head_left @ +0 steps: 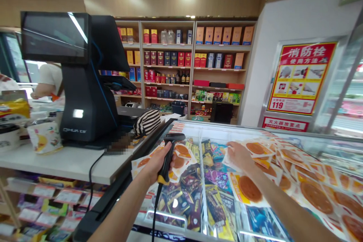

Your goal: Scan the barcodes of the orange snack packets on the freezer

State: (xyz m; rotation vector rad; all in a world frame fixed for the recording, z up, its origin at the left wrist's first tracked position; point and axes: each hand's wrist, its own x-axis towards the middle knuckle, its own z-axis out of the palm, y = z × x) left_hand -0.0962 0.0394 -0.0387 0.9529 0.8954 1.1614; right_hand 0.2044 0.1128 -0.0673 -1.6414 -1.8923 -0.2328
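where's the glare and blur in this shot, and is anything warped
Head view: ceiling lights glare on the freezer lid and streak the register screen; a pixelated patch sits on the counter; edges bend, wide-angle; the left hand with scanner and right hand stay sharp.

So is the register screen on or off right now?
Off, as far as it shows: the register screen is dark, with only ceiling-light streaks reflected and no picture. Whether it is merely asleep, cannot tell.

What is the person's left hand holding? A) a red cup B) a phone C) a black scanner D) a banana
C: the left hand is wrapped round the handle of a black barcode scanner, its cord hanging down, above the glass freezer lid.
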